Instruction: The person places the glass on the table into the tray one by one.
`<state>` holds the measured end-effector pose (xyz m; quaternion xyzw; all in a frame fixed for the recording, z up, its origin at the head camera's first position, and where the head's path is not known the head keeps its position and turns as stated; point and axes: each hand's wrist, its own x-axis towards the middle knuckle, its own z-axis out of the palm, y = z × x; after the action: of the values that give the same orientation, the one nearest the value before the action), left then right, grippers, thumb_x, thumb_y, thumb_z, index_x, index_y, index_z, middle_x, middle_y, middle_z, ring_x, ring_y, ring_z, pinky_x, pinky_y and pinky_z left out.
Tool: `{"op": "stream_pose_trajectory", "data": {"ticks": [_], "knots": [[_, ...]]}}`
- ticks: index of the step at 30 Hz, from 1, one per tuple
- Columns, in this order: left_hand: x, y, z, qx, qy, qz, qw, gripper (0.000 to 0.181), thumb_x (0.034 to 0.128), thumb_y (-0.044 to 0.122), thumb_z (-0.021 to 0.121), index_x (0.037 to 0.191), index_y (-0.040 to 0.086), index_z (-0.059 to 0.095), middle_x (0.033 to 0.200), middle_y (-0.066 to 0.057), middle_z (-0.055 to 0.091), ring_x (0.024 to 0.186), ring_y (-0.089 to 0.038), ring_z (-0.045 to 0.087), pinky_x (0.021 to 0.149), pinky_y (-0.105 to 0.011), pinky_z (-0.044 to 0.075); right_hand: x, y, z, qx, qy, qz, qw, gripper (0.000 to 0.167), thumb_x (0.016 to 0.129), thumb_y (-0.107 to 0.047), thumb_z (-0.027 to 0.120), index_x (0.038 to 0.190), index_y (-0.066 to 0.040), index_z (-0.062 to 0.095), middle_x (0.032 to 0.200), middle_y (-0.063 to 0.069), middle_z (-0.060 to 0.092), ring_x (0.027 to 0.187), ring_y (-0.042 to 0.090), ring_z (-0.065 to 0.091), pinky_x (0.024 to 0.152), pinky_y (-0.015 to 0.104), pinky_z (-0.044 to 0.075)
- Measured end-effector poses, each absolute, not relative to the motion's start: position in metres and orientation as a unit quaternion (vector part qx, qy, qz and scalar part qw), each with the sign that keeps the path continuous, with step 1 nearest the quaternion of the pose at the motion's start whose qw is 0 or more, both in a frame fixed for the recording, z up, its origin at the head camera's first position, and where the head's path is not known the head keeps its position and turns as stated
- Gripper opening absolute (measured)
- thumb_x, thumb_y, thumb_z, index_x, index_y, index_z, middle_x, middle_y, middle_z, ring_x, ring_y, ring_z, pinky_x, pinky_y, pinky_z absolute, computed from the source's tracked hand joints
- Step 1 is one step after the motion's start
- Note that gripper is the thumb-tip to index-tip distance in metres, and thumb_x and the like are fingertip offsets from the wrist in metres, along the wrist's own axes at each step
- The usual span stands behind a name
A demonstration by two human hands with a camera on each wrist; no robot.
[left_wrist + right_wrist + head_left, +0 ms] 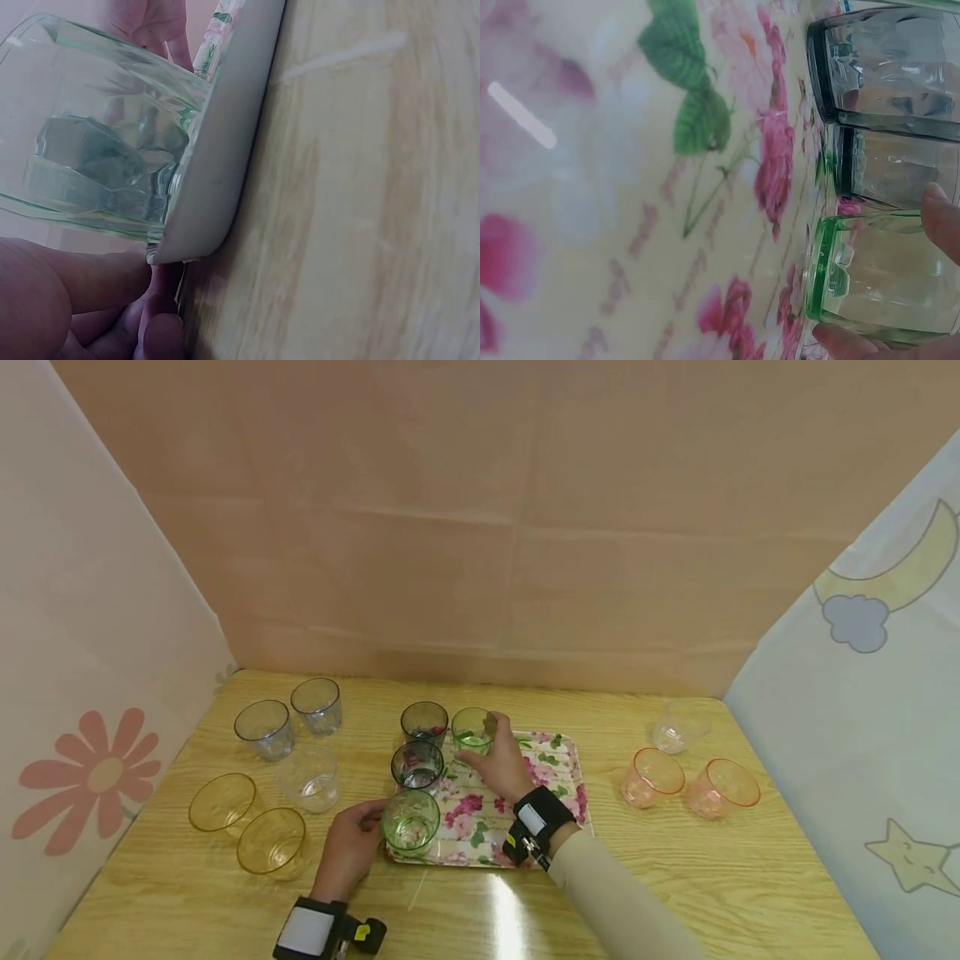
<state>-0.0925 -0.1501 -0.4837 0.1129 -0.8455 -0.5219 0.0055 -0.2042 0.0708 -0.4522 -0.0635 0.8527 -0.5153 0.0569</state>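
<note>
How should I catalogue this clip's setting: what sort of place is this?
Probably a small staged tabletop booth, perhaps for filming: a wood-grain table backed by a plain brownish sheet, between a left panel printed with a flower and a right panel printed with a moon and star.

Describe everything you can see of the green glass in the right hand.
The green glass is see-through and lightly tinted, with a thick base that looks deeper green in the right wrist view. It could be glass or clear plastic, and appears empty. The right hand holds it roughly upright between thumb and fingers, at the far side of the floral tray, just right of the farther dark gray glass. Whether its base touches the tray is unclear.
</note>
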Motion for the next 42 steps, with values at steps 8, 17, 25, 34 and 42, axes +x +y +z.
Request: {"op": "stream_pose_trajectory", "data": {"ticks": [8,17,25,34,42], "knots": [[-0.092,-0.15,-0.485,0.11,-0.842,-0.528,0.003,0.028,0.0944,-0.001,0.063,0.12,-0.007,0.07,0.108,-0.019,0.073,0.092,-0.026,0.067,0.074,-0.037,0.054,-0.208,0.07,-0.452,-0.057,0.862,-0.501,0.058,0.088,0.093,-0.018,0.078,0.156,0.003,0.02,0.154,0.029,0.038,0.141,0.042,0.04,0.111,0.054,0.039],[-0.094,-0.15,-0.484,0.112,-0.847,-0.519,0.006,0.027,0.0949,0.001,0.063,0.12,-0.006,0.071,0.107,-0.017,0.073,0.091,-0.025,0.066,0.075,-0.038,0.053,-0.211,0.068,-0.454,-0.057,0.862,-0.5,0.058,0.09,0.092,-0.021,0.079,0.156,0.002,0.021,0.154,0.028,0.039,0.142,0.041,0.04,0.111,0.054,0.039],[-0.094,-0.15,-0.486,0.112,-0.847,-0.52,0.005,0.028,0.0948,0.001,0.064,0.121,-0.005,0.071,0.107,-0.017,0.073,0.091,-0.024,0.066,0.075,-0.038,0.053,-0.212,0.068,-0.457,-0.062,0.865,-0.495,0.055,0.09,0.091,-0.021,0.079,0.156,0.002,0.022,0.154,0.027,0.039,0.141,0.041,0.04,0.11,0.054,0.04],[-0.092,-0.151,-0.485,0.113,-0.847,-0.519,0.006,0.028,0.0946,0.0,0.062,0.12,-0.005,0.071,0.107,-0.016,0.073,0.092,-0.024,0.066,0.076,-0.037,0.052,-0.213,0.067,-0.46,-0.071,0.86,-0.502,0.061,0.089,0.092,-0.02,0.079,0.156,0.002,0.021,0.154,0.028,0.039,0.14,0.042,0.041,0.109,0.055,0.04],[-0.093,-0.151,-0.485,0.116,-0.843,-0.525,0.004,0.028,0.0936,-0.001,0.061,0.12,-0.006,0.071,0.105,-0.016,0.073,0.09,-0.022,0.065,0.075,-0.035,0.051,-0.214,0.068,-0.463,-0.074,0.86,-0.501,0.058,0.088,0.092,-0.019,0.079,0.156,0.001,0.021,0.154,0.028,0.038,0.14,0.042,0.041,0.109,0.056,0.04]]}}
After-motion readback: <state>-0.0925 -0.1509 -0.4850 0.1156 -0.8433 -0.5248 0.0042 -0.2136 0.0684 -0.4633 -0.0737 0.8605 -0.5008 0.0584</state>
